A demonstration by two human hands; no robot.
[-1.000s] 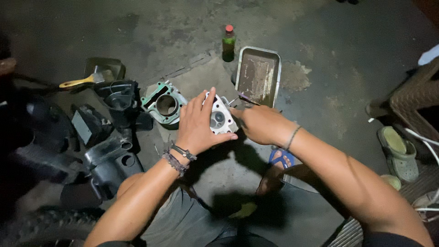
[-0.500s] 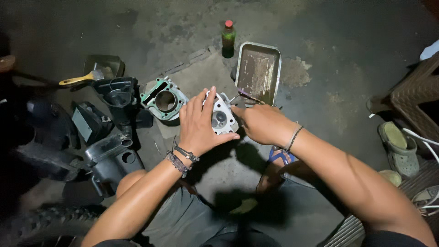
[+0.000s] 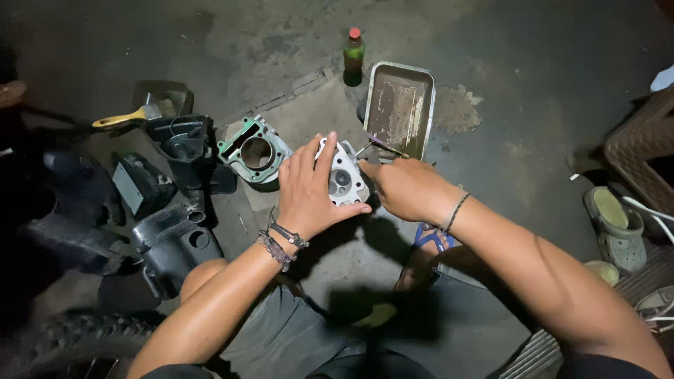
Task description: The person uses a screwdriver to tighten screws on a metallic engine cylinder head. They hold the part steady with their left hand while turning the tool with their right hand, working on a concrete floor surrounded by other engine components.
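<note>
left hand: left hand (image 3: 307, 191) spread and cupped over the near side of the cylinder head (image 3: 342, 177); fingers fanned along its top and left flank, thumb hooked under its lower edge; gripping it, beaded bracelets at the wrist
right hand: right hand (image 3: 406, 188) curled narrow, fingertips pinched on a thin tool (image 3: 382, 145) with a purple handle; the tool's tip meets the right side of the cylinder head; cord bracelet at the wrist
floor: bare concrete floor (image 3: 519, 91), stained and dusty, harshly lit from above, dark at the edges; the person sits low over it, knees in grey trousers
around: rectangular metal tray (image 3: 399, 109) just beyond the hands, rusty inside; small green bottle (image 3: 353, 57) with a red cap upright beside the tray's far corner; cylinder block (image 3: 255, 151) with a round bore and green gasket edge lying just left of the left hand; black plastic housings (image 3: 172, 210) heaped further left; yellow-handled brush (image 3: 130, 117) behind them; grey clog (image 3: 618, 224) far right; tyre tread at bottom left
cylinder head: pale cast metal, ribbed, dark round ports showing on its face; held between both hands above the floor, centre of view, near the tray's front edge; partly hidden by the left hand's fingers
</note>
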